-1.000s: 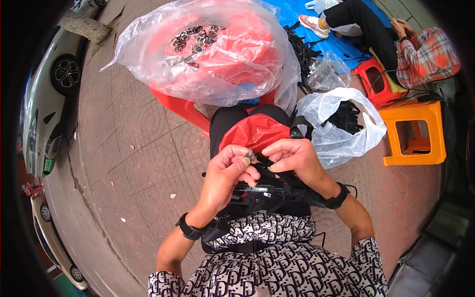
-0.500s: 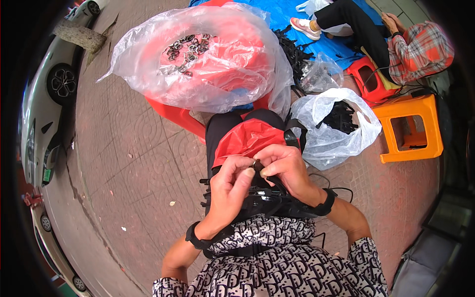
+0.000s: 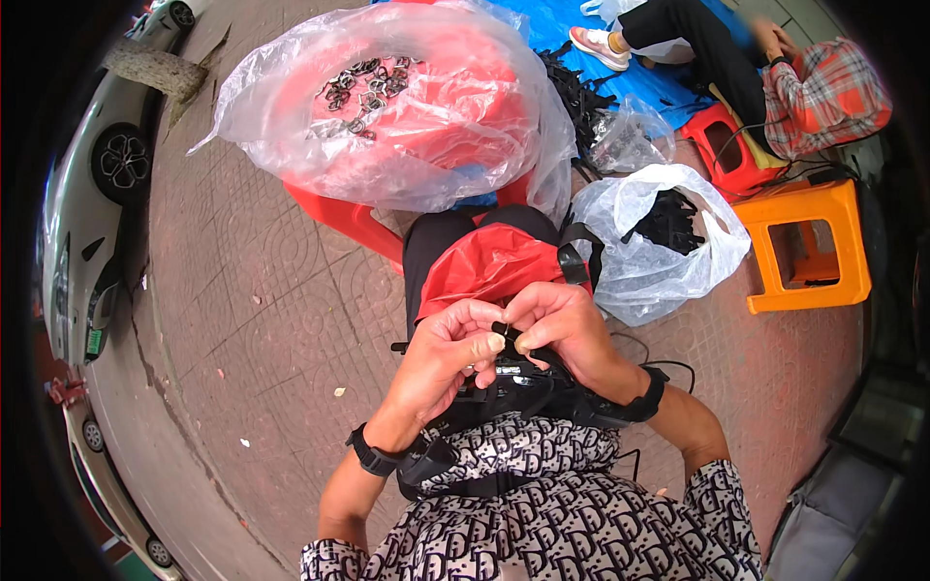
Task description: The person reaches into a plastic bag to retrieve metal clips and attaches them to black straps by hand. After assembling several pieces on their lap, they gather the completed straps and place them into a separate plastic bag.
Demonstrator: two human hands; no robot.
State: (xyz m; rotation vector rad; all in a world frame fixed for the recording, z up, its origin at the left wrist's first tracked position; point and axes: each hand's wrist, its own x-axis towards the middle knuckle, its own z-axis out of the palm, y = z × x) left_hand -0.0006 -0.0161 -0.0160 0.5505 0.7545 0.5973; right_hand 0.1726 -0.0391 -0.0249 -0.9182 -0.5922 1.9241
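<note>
Above my lap, my left hand (image 3: 453,351) and my right hand (image 3: 560,332) meet fingertip to fingertip. Between their pinched fingers is a short black strap (image 3: 503,331), both hands gripping it. A thin bit of metal seems to show at its upper end, mostly covered by the fingers. A red plastic sheet (image 3: 489,259) lies across my thighs just beyond the hands. Below them, black gear with straps (image 3: 509,387) sits at my waist. Several small metal buckles (image 3: 368,89) lie on a clear plastic bag (image 3: 455,145) spread over something red ahead of me.
On the right stands a white plastic bag (image 3: 644,276) with black straps (image 3: 668,223) inside. An orange stool (image 3: 852,247) and a red stool (image 3: 705,126) are beyond it. A seated person (image 3: 823,97) is at the far right by a blue sheet (image 3: 504,12). Parked cars (image 3: 87,194) line the left.
My fingers have shifted around the black strap, and its dark end now shows more between them. My left wrist has moved slightly left and my left fingers have opened out a little.
</note>
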